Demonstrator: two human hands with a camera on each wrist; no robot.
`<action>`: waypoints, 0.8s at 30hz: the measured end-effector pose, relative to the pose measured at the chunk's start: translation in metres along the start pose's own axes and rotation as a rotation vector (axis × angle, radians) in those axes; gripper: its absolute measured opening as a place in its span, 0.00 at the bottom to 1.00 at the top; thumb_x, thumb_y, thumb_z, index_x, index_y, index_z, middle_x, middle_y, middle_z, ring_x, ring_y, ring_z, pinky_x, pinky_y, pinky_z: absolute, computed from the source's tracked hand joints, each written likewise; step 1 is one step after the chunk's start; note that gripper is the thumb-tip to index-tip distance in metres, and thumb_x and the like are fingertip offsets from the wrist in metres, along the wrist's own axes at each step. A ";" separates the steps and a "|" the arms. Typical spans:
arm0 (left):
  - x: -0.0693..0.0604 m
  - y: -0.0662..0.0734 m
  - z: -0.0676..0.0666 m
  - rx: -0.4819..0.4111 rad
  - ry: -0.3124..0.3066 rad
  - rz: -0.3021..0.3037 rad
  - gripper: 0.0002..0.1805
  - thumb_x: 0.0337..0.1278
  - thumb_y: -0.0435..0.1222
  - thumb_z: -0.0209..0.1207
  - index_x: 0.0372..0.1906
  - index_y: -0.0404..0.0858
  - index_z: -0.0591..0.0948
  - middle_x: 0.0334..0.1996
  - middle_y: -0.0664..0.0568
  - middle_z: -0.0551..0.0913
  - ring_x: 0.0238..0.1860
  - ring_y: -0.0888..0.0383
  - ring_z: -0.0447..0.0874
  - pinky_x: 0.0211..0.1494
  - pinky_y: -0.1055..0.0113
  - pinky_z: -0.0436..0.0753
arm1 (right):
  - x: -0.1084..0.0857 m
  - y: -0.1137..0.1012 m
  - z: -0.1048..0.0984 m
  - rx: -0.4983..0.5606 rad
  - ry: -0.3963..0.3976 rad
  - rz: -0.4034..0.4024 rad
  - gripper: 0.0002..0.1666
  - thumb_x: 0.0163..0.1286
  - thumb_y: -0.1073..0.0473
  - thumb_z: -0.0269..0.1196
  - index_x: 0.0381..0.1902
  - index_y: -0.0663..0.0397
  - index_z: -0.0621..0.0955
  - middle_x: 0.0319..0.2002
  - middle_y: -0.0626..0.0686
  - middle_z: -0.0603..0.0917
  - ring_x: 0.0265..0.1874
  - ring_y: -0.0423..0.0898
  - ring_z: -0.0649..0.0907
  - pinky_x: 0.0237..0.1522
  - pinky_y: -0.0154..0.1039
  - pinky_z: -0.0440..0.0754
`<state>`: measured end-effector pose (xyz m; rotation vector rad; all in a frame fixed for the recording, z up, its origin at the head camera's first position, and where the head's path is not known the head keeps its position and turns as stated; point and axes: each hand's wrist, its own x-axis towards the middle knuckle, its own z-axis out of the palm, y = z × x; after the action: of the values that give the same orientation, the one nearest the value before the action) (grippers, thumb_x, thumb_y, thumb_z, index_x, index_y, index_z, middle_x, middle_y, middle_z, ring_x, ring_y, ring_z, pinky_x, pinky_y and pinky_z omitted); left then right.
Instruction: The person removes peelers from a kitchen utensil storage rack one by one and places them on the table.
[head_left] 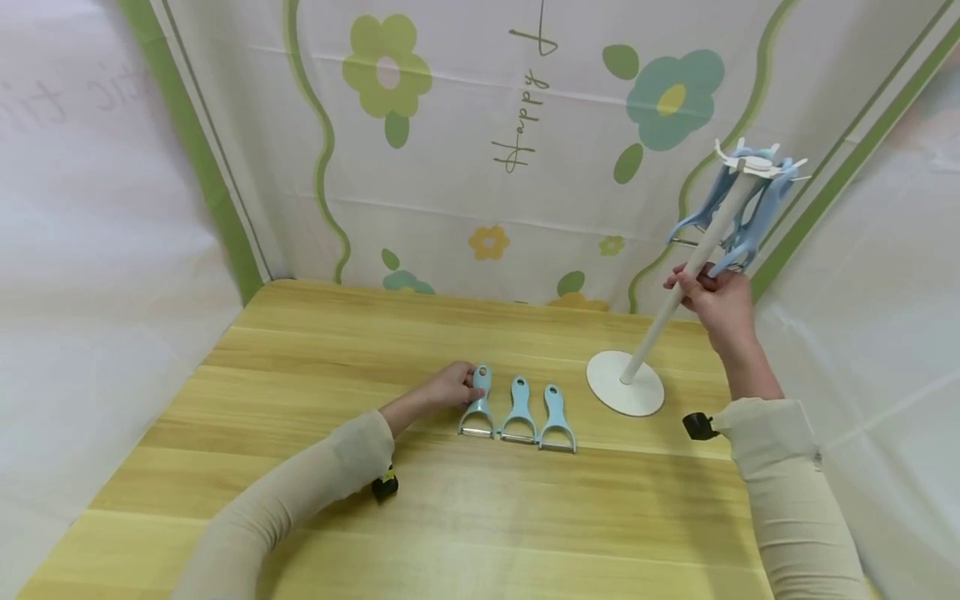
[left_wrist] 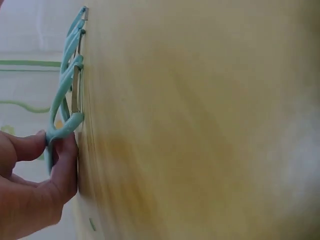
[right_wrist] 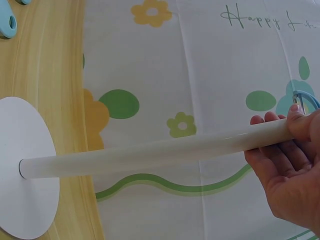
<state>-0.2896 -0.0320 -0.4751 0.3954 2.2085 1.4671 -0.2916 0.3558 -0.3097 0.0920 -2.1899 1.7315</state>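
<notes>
Left hand [head_left: 452, 385] pinching a peeler [head_left: 478, 408], right hand [head_left: 723, 308] round a stand [head_left: 658, 327]

Held peeler: leftmost of three in a row on the desk [head_left: 480, 525], toward its far edge [head_left: 360, 293]. Thumb over the handle [head_left: 484, 382], fingers tucked beneath. Whether it is off the wood, cannot tell. Likely light, stiff plastic, smooth enough to slip a little; not fragile by the look. Best hold: the handle, skin kept away from the metal blade [head_left: 476, 432] across the fork [head_left: 490, 412].

Outward: middle peeler [head_left: 519, 404] just beside it, then the right-hand peeler [head_left: 555, 406]. Forks sit close together, blades facing the near side. A sideways swing could snag a neighbour.

Farther right: stand upright, round base [head_left: 607, 387] flat on the wood. Right hand holds its pole [head_left: 709, 236] just under the hung peelers [head_left: 763, 212]. Judged slim, perhaps top-heavy; pole is the sound grip.

Room: broadest toward the near side and left. Patterned cloth [head_left: 450, 167] hangs close behind the far edge, limiting travel that way.
</notes>
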 end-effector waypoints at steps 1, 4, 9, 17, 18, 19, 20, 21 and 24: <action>0.000 0.000 0.000 0.021 0.014 0.005 0.13 0.66 0.26 0.58 0.51 0.24 0.75 0.36 0.40 0.85 0.32 0.58 0.82 0.36 0.69 0.85 | 0.000 0.000 0.000 -0.001 0.000 -0.003 0.20 0.69 0.58 0.65 0.48 0.72 0.79 0.31 0.39 0.88 0.36 0.32 0.87 0.39 0.23 0.83; 0.000 0.001 0.002 0.133 0.058 0.026 0.13 0.65 0.29 0.60 0.50 0.25 0.76 0.28 0.46 0.82 0.25 0.60 0.76 0.28 0.72 0.78 | 0.000 0.000 0.000 -0.005 -0.002 -0.009 0.13 0.70 0.58 0.64 0.44 0.63 0.82 0.32 0.39 0.87 0.36 0.33 0.87 0.40 0.23 0.83; -0.002 0.005 0.006 0.333 0.101 0.057 0.11 0.65 0.31 0.61 0.46 0.27 0.79 0.18 0.54 0.74 0.17 0.63 0.67 0.20 0.75 0.67 | -0.001 0.000 0.001 -0.010 0.004 0.001 0.11 0.70 0.57 0.64 0.44 0.61 0.83 0.31 0.39 0.87 0.36 0.32 0.87 0.39 0.23 0.83; -0.002 0.007 0.015 0.490 0.152 0.083 0.12 0.67 0.33 0.60 0.46 0.27 0.77 0.23 0.51 0.75 0.22 0.60 0.70 0.23 0.73 0.70 | -0.003 0.001 0.006 0.037 0.059 0.008 0.17 0.69 0.58 0.65 0.47 0.70 0.81 0.31 0.40 0.87 0.34 0.33 0.88 0.40 0.23 0.83; -0.002 0.007 0.016 0.510 0.151 0.086 0.11 0.67 0.33 0.60 0.45 0.27 0.77 0.23 0.51 0.75 0.22 0.60 0.70 0.24 0.73 0.69 | -0.003 0.001 0.006 0.037 0.062 0.008 0.18 0.70 0.58 0.65 0.47 0.71 0.80 0.31 0.40 0.87 0.34 0.33 0.88 0.40 0.23 0.83; -0.002 0.008 0.016 0.530 0.150 0.088 0.10 0.67 0.34 0.60 0.44 0.28 0.77 0.23 0.51 0.75 0.22 0.60 0.70 0.23 0.73 0.69 | -0.003 0.001 0.007 0.036 0.063 0.008 0.19 0.70 0.58 0.65 0.48 0.73 0.80 0.31 0.40 0.87 0.34 0.33 0.88 0.40 0.23 0.83; -0.002 0.008 0.017 0.544 0.150 0.088 0.10 0.68 0.34 0.60 0.43 0.29 0.77 0.23 0.51 0.74 0.22 0.59 0.70 0.24 0.72 0.69 | -0.004 0.001 0.006 0.035 0.063 0.010 0.21 0.70 0.58 0.65 0.49 0.74 0.79 0.31 0.40 0.87 0.34 0.33 0.88 0.40 0.23 0.83; -0.003 0.009 0.017 0.548 0.148 0.083 0.10 0.68 0.34 0.60 0.42 0.29 0.77 0.23 0.51 0.74 0.22 0.59 0.70 0.24 0.72 0.69 | -0.004 0.001 0.006 0.034 0.062 0.010 0.22 0.70 0.58 0.65 0.50 0.74 0.79 0.31 0.40 0.87 0.34 0.33 0.88 0.40 0.23 0.83; -0.002 0.012 0.016 0.571 0.139 0.065 0.09 0.68 0.35 0.59 0.41 0.30 0.76 0.23 0.52 0.73 0.22 0.59 0.69 0.24 0.72 0.69 | -0.005 -0.001 0.005 0.033 0.055 0.015 0.21 0.69 0.57 0.65 0.49 0.72 0.79 0.32 0.40 0.87 0.35 0.32 0.88 0.40 0.23 0.83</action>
<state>-0.2794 -0.0157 -0.4688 0.5626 2.7340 0.8871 -0.2883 0.3504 -0.3116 0.0357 -2.1281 1.7579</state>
